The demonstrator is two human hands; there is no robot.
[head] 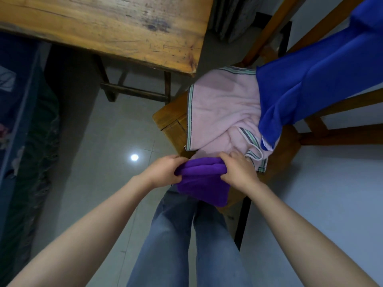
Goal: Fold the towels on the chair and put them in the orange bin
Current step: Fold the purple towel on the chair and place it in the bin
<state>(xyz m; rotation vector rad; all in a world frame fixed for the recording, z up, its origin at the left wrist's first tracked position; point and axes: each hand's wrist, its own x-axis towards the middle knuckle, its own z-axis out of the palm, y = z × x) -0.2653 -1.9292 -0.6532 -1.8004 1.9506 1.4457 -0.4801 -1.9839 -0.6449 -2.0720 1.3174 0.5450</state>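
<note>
Both hands' fingers clenched the folded purple towel (202, 179): left hand (165, 171) at its left end, right hand (238, 169) at its right.

A wooden chair (172, 121) stands on a pale, glossy tiled floor (124, 125). A pink towel (221, 108) with striped borders lies spread across most of the seat. It is flat toward the far edge and rumpled toward the near edge, and it leaves the seat's left corner as bare wood. A blue towel (300, 90) is draped over the chair's back rails on the right, its lower end lying on the right side of the pink towel. A purple towel (203, 183) is bunched at the seat's near edge, partly hanging over it. A worn wooden counter (103, 23) stands on the floor beyond the chair's left corner.
</note>
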